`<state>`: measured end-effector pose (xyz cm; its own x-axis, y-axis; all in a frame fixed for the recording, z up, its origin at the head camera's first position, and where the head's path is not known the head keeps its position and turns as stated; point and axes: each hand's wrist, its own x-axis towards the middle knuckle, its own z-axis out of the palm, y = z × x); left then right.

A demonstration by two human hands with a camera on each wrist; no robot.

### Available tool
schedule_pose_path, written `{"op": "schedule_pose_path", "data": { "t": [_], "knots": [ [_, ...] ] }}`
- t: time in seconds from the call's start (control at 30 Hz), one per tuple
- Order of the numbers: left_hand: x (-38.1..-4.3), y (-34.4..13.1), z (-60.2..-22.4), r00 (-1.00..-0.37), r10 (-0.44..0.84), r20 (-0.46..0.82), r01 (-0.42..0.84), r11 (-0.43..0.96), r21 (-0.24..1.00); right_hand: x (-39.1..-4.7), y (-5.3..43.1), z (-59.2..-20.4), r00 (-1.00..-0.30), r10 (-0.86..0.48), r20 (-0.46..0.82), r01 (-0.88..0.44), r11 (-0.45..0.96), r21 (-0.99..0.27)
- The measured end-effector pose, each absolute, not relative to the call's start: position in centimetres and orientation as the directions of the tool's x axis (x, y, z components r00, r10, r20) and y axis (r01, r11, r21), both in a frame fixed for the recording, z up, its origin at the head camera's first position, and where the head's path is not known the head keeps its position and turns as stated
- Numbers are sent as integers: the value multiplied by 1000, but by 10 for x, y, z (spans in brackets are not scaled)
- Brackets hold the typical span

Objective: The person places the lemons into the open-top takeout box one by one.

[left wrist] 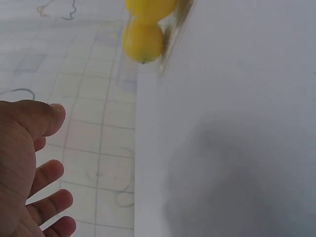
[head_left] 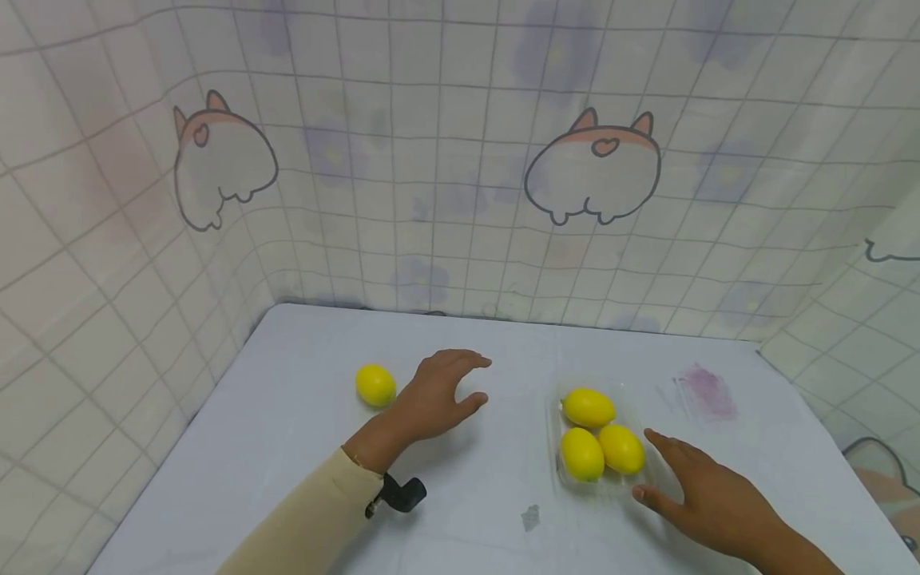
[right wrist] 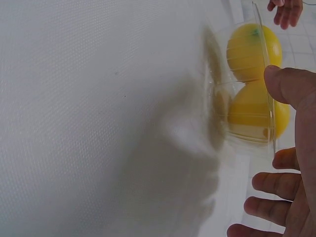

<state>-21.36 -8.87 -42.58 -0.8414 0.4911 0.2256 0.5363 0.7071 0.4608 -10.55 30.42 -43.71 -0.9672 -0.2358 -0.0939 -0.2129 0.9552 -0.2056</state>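
Three yellow lemons (head_left: 582,454) sit together in a clear plastic container (head_left: 557,447) on the right half of the table. Beside its right side hovers my right hand (head_left: 707,499), thumb and fingers spread apart with nothing between them. In the right wrist view the thumb overlaps the rim of the container (right wrist: 270,108). My left hand (head_left: 438,395) is raised over the middle of the table, its thumb and fingers parted and holding nothing. A single lemon (head_left: 375,386) lies on the table just left of that hand.
The white table (head_left: 489,479) is backed by a grid-patterned curtain (head_left: 446,184) along its far edge and sides. A pinkish stain (head_left: 707,393) marks the table at the right, and a small grey patch (head_left: 530,517) lies in front of the container. A black strap mount (head_left: 402,493) sits on my left wrist.
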Motion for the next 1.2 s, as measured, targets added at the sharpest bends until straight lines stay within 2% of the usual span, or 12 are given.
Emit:
{"op": "schedule_pose_path", "data": {
  "t": [0.47, 0.77, 1.2],
  "knots": [
    [-206, -131, -424, -890, 399, 220, 455, 746, 486, -105, 304, -436, -966, -241, -89, -219, 955, -199],
    [-209, -161, -435, -887, 359, 290, 458, 756, 467, -105, 303, -436, -967, -237, -87, -217, 956, -199],
    [-209, -194, -447, -941, 241, 237, 331, 804, 494, -106, 305, -439, -967, -236, -95, -213, 956, -202]
  ]
}}
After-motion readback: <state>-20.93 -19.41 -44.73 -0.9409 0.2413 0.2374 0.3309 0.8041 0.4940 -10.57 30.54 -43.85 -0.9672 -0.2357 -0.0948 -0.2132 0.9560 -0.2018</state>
